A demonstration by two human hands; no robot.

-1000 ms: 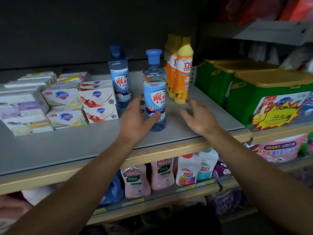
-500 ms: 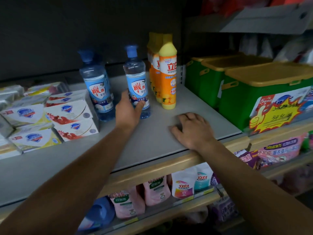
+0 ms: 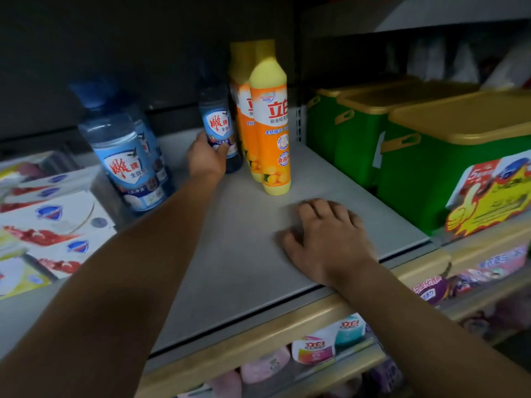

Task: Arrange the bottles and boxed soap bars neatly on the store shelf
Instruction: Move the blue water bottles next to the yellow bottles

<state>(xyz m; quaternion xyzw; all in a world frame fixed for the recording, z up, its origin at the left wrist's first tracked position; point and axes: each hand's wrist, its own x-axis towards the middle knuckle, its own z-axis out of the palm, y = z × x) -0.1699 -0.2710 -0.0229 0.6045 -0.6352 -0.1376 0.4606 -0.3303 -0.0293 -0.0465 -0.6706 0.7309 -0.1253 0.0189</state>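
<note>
L hand (image 3: 205,159) round blue bottle (image 3: 217,124) beside orange bottles (image 3: 271,133); R hand (image 3: 327,239) flat on shelf (image 3: 244,268).

Blue-labelled clear bottles (image 3: 126,159), orange-and-yellow bottles (image 3: 273,133), green yellow-lidded bins (image 3: 425,168), grey shelf (image 3: 244,254)

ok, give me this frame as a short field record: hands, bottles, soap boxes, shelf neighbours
left hand: grips the lower part of a blue bottle, deep on the shelf
right hand: rests palm-down on the shelf, holds nothing
held bottle: upright, beside the orange bottles
other blue bottles: at left, next to the soap boxes
right neighbours: green bins with yellow lids
</note>
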